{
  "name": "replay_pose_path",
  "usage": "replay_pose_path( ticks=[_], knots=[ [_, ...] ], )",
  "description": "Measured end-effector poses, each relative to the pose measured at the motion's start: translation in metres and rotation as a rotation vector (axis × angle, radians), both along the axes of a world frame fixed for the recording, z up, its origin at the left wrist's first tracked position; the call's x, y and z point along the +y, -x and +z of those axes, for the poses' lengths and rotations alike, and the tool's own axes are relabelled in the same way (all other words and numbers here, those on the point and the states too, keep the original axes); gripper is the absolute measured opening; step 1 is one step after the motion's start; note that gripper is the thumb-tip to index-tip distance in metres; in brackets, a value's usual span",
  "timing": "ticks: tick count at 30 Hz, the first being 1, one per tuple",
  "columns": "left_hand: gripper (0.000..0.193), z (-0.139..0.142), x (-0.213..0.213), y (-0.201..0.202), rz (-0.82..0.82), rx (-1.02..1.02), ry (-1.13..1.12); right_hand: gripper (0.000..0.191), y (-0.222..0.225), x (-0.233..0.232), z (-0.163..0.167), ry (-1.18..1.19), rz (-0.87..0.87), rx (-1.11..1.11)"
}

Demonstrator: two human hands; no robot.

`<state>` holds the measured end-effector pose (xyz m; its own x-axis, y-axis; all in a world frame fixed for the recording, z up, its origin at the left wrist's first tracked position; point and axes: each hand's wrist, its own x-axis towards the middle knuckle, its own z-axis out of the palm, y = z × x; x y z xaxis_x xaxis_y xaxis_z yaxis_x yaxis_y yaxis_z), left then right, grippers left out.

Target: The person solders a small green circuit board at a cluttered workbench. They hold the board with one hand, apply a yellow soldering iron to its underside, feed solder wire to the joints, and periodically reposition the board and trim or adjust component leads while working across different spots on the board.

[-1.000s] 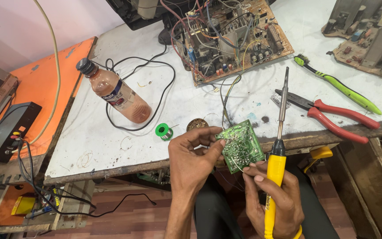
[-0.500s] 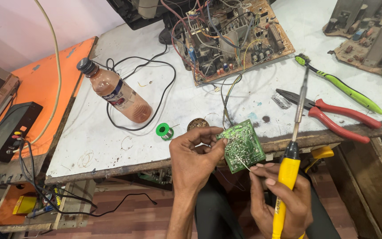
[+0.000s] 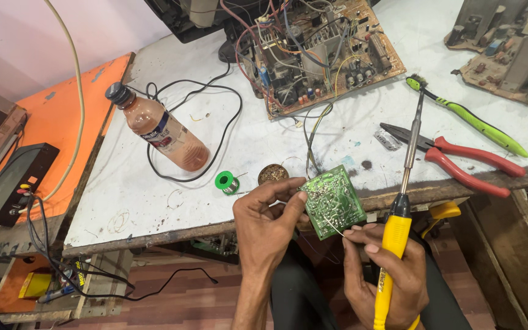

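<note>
My left hand [image 3: 267, 227] holds a small green circuit board [image 3: 334, 200] by its left edge, solder side up, just below the table's front edge. My right hand [image 3: 385, 276] grips the yellow handle of a soldering iron [image 3: 398, 211] whose metal tip points up over the table. The same hand's thumb and forefinger pinch a thin solder wire [image 3: 332, 227] that touches the board's lower edge.
On the white table [image 3: 154, 201] lie a brown bottle [image 3: 160, 130], a black cable, a green solder spool [image 3: 226, 181], a round tin [image 3: 272, 173], red pliers [image 3: 459, 160], a green brush [image 3: 469, 117] and a large wired circuit board [image 3: 319, 52]. An orange bench [image 3: 62, 122] stands left.
My right hand with the soldering iron has shifted right and lower, then back towards the board, and its fingers now bring the solder wire against the board. The left hand stays put.
</note>
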<state>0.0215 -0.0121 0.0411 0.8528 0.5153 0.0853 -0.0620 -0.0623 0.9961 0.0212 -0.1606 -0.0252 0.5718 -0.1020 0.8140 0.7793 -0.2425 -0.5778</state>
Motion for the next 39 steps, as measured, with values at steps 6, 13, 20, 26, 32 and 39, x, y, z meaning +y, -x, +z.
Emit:
replay_pose_path(
  ticks=[6,13,20,26,32,39],
  knots=[
    [0.029,0.005,0.002,0.003,-0.083,-0.044,-0.082,0.055,-0.001,0.0,0.001,-0.02,0.02,0.009],
    [0.032,0.015,-0.002,0.007,-0.119,-0.132,-0.273,0.054,-0.001,-0.002,0.004,-0.025,0.047,0.061],
    [0.032,0.021,-0.007,0.008,-0.054,-0.177,-0.399,0.062,0.008,-0.002,0.017,-0.188,0.145,0.227],
    [0.023,0.019,-0.012,0.007,0.017,-0.189,-0.569,0.065,0.013,0.001,0.023,-0.284,0.187,0.272],
    [0.02,0.015,-0.016,0.008,0.059,-0.18,-0.584,0.065,0.014,0.005,0.026,-0.313,0.22,0.255],
    [0.022,0.018,-0.018,0.008,0.079,-0.182,-0.594,0.064,0.014,0.004,0.036,-0.34,0.202,0.347]
  ],
)
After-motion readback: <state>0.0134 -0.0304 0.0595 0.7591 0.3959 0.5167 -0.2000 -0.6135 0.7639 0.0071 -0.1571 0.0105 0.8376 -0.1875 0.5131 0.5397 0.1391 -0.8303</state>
